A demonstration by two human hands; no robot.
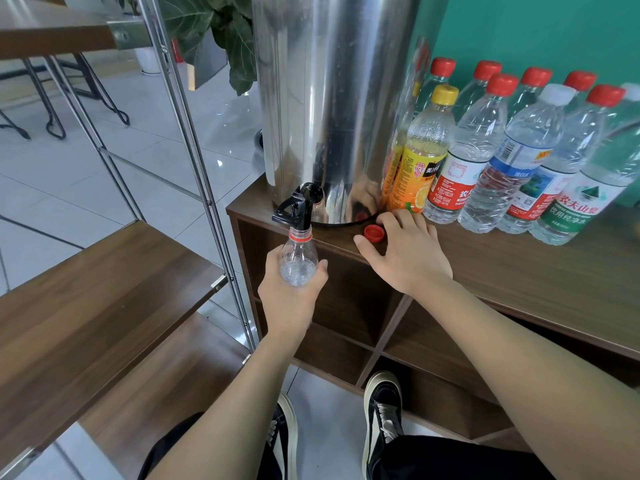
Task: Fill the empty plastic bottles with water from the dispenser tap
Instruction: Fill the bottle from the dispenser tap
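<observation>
My left hand (290, 299) grips a clear, uncapped plastic bottle (298, 258) upright, its mouth right under the black tap (296, 208) of the tall steel dispenser (332, 98). A little water shows inside the bottle. Its red cap (374, 233) lies on the wooden cabinet top (519, 271), just right of the tap. My right hand (407, 252) rests on the cabinet top with relaxed fingers around the cap, thumb to its left and fingertips touching it.
Several capped bottles (519, 157), clear ones and an orange juice bottle (420, 157), stand in rows right of the dispenser against a green wall. A metal-framed wooden shelf (104, 282) stands close on the left. Open cabinet cubbies and my shoes are below.
</observation>
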